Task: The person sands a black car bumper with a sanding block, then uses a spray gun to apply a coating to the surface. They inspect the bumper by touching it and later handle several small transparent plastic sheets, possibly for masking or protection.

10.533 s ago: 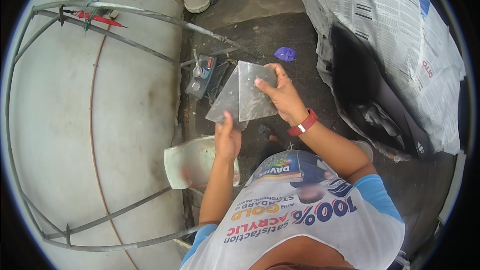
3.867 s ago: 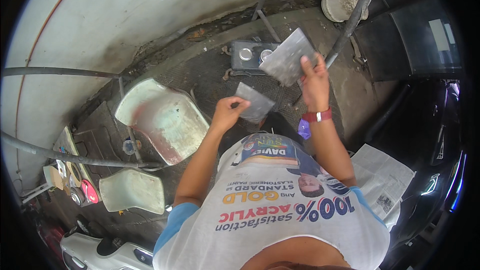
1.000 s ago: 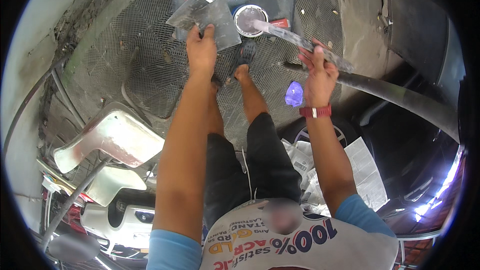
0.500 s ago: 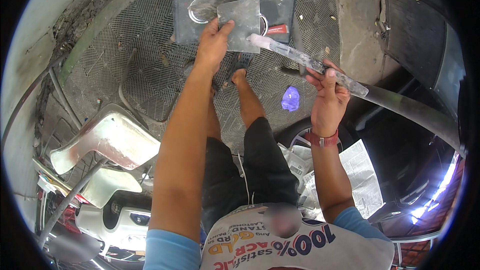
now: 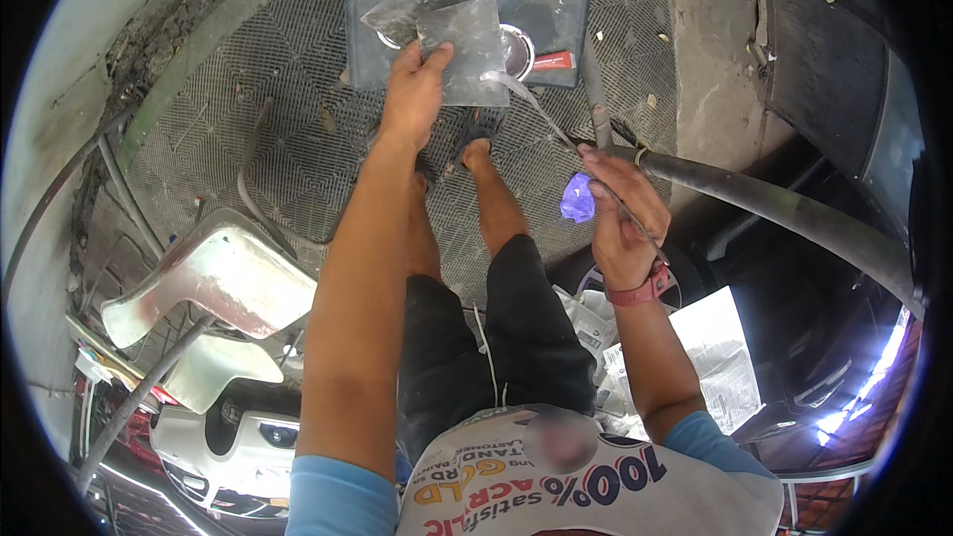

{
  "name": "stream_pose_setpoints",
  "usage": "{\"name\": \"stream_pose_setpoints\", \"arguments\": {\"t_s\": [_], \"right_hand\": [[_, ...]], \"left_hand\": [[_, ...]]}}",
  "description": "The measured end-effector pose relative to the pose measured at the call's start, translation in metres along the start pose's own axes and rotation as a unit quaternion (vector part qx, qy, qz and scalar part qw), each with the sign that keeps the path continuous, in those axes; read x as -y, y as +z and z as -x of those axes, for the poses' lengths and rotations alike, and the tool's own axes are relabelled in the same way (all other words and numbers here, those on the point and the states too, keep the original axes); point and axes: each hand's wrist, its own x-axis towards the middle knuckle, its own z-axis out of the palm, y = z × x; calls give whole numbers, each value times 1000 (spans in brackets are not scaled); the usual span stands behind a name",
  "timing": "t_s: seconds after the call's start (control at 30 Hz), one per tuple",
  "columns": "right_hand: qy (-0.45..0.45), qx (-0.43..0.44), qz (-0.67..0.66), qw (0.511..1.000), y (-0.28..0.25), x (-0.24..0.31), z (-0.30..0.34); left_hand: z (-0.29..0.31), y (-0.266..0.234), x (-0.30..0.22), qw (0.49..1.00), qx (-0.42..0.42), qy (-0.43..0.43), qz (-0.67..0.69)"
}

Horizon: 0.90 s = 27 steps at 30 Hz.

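My left hand [image 5: 412, 99] pinches the lower edge of a thin, translucent grey sheet [image 5: 465, 55] above a dark, smeared tabletop [image 5: 566, 10]. My right hand [image 5: 630, 213] grips a long, thin, flat strip [image 5: 546, 116], now turned nearly edge-on. Pale paste coats the strip's far end, which meets the sheet's lower right edge. Partly behind that sheet is a second smeared sheet [image 5: 400, 10]. A round open can [image 5: 516, 52] and a red tube [image 5: 553, 61] lie to the right on the tabletop.
A crumpled purple piece [image 5: 577, 199] lies on the patterned mat [image 5: 298, 69]. A grey pipe [image 5: 794, 206] runs across the right. Newspaper sheets [image 5: 710, 362] lie by a dark car. A stained, pale chair [image 5: 223, 268] stands at left.
The strip has turned from its broad face to nearly edge-on. My right hand has dropped slightly toward me and left. The sheet in my left hand has shifted left, uncovering more of the can.
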Motion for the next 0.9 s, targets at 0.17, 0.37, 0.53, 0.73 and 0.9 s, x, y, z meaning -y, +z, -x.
{"name": "stream_pose_setpoints", "arguments": {"t_s": [0.17, 0.37, 0.53, 0.73, 0.9], "right_hand": [[15, -27, 0, 1000, 9, -3, -11], [76, -83, -41, 993, 37, -33, -41], [190, -78, -98, 974, 76, -112, -92], [247, -106, -138, 953, 79, -189, -117], [339, -298, -136, 882, 105, -238, -83]], "left_hand": [[-6, -5, 7, 1000, 16, 19, 14], [-2, -2, 11, 999, -5, 25, 29], [5, -9, 21, 994, -10, 11, 112], [20, -17, 38, 980, -25, 0, 196], [31, -21, 49, 974, -29, 5, 224]]}}
